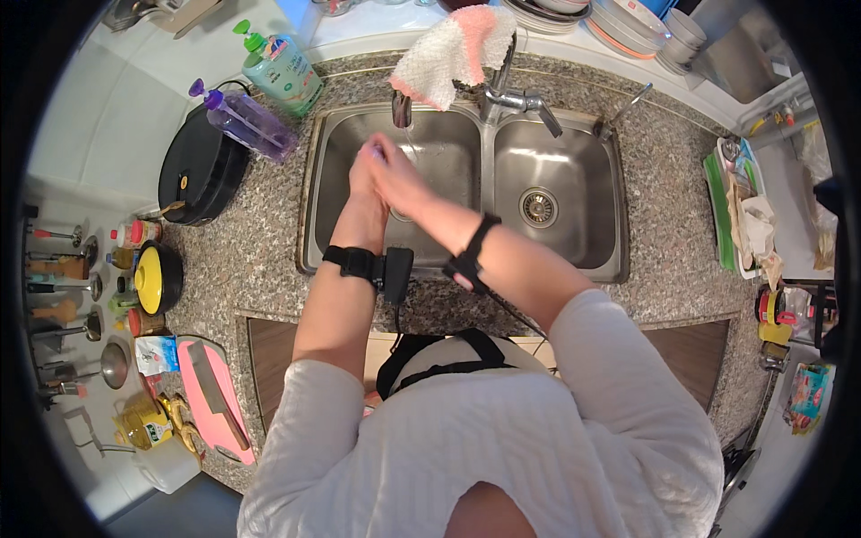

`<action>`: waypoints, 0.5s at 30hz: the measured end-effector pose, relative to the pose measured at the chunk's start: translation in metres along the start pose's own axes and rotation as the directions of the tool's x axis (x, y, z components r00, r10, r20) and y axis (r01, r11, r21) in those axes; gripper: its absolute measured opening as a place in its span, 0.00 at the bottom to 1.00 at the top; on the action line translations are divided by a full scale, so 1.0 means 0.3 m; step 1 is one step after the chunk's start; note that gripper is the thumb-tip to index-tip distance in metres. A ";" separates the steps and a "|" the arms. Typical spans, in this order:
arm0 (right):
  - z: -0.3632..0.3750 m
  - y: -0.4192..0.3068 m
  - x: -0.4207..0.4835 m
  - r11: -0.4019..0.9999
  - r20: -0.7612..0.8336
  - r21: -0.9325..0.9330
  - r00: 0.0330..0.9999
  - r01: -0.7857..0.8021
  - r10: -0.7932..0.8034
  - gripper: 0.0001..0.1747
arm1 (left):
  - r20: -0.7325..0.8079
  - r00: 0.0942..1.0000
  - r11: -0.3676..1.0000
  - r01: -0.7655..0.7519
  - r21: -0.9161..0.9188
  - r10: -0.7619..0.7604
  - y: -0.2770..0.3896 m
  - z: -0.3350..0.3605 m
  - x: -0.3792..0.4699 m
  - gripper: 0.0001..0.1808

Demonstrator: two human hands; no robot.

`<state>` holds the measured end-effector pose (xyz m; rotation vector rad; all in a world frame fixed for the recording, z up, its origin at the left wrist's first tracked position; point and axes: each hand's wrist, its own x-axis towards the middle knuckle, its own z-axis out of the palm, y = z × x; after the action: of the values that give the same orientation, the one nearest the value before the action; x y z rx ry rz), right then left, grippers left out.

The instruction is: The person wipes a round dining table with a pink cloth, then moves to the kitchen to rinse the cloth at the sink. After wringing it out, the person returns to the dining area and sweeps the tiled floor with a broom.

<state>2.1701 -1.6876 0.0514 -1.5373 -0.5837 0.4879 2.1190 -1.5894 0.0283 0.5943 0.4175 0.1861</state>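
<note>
My left hand and my right hand are pressed together over the left basin of the stainless steel double sink. Something small and purplish shows between them, too little to name. A thin stream of water runs from the faucet spout just beyond my hands. The faucet's lever points to the right, and a white and pink towel hangs over its neck. Each wrist wears a black strap with a small device. The fingers are partly hidden, so their exact hold is unclear.
Left of the sink stand a purple pump bottle, a green pump bottle and a black appliance. A cleaver lies on a pink cutting board at the lower left. Stacked bowls stand behind; a green-rimmed tray is at right.
</note>
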 end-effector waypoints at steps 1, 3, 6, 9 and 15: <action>0.008 -0.002 -0.004 0.998 0.001 -0.056 0.999 -0.041 0.041 0.32 | -0.115 0.993 0.996 -0.014 0.093 0.025 -0.016 0.001 0.005 0.14; -0.022 -0.026 0.012 0.959 -0.167 -0.025 0.947 -0.281 0.273 0.33 | -0.111 0.992 0.993 -0.049 0.111 0.062 -0.033 0.013 -0.006 0.18; 0.001 -0.045 -0.005 0.950 -0.029 0.171 0.962 -0.262 0.271 0.30 | -0.234 0.937 0.965 -0.261 0.024 0.260 -0.003 0.057 -0.027 0.24; 0.063 -0.086 -0.040 0.954 0.073 0.288 0.995 -0.089 0.071 0.27 | -0.290 0.883 0.929 -0.360 0.091 0.370 0.055 0.099 -0.049 0.10; -0.042 -0.123 -0.002 0.831 -0.048 0.436 0.913 -0.346 0.406 0.18 | -0.042 0.982 0.974 -0.178 0.140 0.185 -0.058 0.145 -0.107 0.18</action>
<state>2.1749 -1.6973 0.0888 -1.2532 -0.0450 0.7492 2.1099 -1.6348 0.0611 0.7628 0.4312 0.3515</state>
